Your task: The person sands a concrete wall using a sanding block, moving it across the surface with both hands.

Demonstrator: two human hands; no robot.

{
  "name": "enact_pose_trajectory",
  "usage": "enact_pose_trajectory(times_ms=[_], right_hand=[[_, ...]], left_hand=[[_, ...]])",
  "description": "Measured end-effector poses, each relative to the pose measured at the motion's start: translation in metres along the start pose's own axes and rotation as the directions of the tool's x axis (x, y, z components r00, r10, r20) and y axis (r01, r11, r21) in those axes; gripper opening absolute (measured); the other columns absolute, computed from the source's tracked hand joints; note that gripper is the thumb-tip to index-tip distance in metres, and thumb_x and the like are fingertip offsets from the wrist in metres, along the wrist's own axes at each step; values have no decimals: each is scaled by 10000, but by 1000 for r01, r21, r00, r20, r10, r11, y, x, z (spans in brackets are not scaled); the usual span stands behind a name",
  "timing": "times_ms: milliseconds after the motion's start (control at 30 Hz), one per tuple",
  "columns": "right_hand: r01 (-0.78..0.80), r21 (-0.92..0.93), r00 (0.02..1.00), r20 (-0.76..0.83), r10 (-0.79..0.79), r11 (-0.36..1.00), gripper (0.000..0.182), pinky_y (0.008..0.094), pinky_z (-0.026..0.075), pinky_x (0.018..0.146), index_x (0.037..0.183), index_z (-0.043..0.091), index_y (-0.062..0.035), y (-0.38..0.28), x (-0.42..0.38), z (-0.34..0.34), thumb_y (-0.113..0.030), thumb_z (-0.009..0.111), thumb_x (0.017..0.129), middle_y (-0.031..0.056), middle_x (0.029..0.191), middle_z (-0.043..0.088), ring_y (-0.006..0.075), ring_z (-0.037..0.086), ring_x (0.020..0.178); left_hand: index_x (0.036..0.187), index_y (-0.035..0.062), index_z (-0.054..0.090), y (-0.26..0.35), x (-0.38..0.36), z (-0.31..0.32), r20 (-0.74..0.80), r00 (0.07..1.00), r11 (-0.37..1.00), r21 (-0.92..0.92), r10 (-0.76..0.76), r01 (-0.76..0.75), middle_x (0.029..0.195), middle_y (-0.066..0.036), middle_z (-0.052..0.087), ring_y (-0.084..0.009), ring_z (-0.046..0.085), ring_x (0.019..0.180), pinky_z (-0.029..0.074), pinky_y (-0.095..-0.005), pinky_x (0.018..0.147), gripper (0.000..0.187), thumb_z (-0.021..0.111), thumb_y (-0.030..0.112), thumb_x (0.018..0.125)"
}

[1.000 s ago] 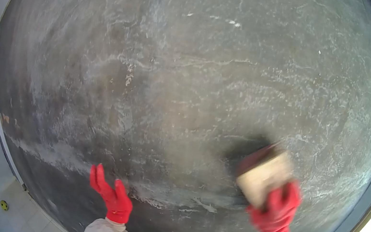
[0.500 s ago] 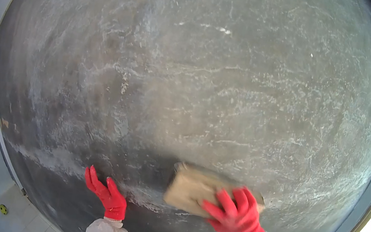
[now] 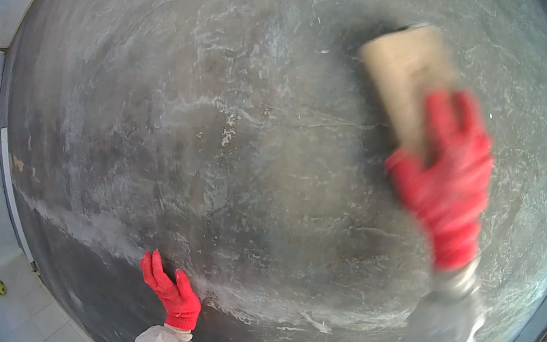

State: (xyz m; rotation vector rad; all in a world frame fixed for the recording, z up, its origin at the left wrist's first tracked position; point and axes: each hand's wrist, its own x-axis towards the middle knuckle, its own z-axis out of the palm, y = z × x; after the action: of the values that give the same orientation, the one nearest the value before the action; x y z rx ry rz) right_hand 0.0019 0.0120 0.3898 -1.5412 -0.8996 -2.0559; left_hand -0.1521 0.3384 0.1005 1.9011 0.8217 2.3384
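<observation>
Here, tan block (image 3: 405,74) gripped by red-gloved right hand (image 3: 450,177) over grey wall (image 3: 283,201); left hand (image 3: 174,298) held unclenched lower down.

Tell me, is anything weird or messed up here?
Yes, a bit. The gray wall looks patchy, with pale streaks and a ragged whitish band low across it. Also, a yellow round thing, maybe a ball, lies on the tiled floor at lower left, which seems odd beside this wall work.
</observation>
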Motion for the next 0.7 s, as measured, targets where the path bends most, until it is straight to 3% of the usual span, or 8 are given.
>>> enact_pose_trajectory(times_ms=[100,200,267,333,433,533,600,700], right_hand=[[214,265,885,355,-301,940,730,512,467,876,1313,585,-241,-71,-91,-20,-345,769,615,106,1386,475,354,534,1074],[384,423,780,326,-533,821,694,506,459,880,1270,601,-274,-45,-180,-36,-447,746,614,101,1231,516,345,531,1030],[238,168,887,365,-284,957,781,530,445,891,1274,591,-214,-12,-183,-55,-481,768,562,134,1171,508,358,525,1029],[-4,-77,944,329,29,997,961,547,373,1034,1380,488,-51,38,-164,-49,-459,793,565,276,1375,435,471,429,1259],[-274,-53,962,8,274,960,730,462,324,1118,1475,414,-57,126,-68,-10,-234,690,822,243,1469,393,399,373,1368],[-442,26,893,-83,443,896,655,401,404,1068,1464,458,-147,140,46,25,-372,649,879,182,1459,445,337,484,1298],[-314,-158,944,-157,290,936,642,405,416,1068,1438,493,-199,83,82,43,-400,677,857,168,1479,432,348,507,1278],[175,78,983,-60,-171,981,640,429,486,902,1343,578,-163,-61,31,23,-261,730,729,147,1380,512,341,554,1115]], left_hand=[[1464,-14,354,-2,0,-3,-9,999,999,-29,-32,32,1510,-239,299,-394,291,1390,233,-489,1140,571,472,268,981],[1462,-15,357,-9,0,-5,-4,999,998,-41,-40,39,1511,-238,296,-396,288,1390,231,-492,1141,571,472,267,979],[1461,-16,357,-13,0,-7,11,999,999,-17,-43,43,1512,-238,295,-399,285,1391,230,-494,1141,572,472,269,978],[1455,-31,355,-12,-4,-4,25,999,998,-48,-29,30,1501,-247,297,-441,253,1395,203,-540,1147,610,518,216,922],[1447,-39,359,-12,-9,-4,4,997,991,-111,-78,78,1500,-247,298,-448,249,1395,206,-551,1143,621,530,244,922],[1453,-25,357,-17,-10,-4,2,1000,1000,-14,20,-20,1507,-244,299,-410,286,1384,219,-505,1143,597,493,271,953],[1451,-24,358,-15,-9,-3,1,1000,1000,-6,8,-8,1506,-244,301,-412,288,1382,222,-505,1143,592,494,262,951],[1448,-22,361,-15,-6,-2,5,1000,999,-28,-21,21,1503,-244,303,-414,290,1380,229,-505,1141,583,496,247,949]])
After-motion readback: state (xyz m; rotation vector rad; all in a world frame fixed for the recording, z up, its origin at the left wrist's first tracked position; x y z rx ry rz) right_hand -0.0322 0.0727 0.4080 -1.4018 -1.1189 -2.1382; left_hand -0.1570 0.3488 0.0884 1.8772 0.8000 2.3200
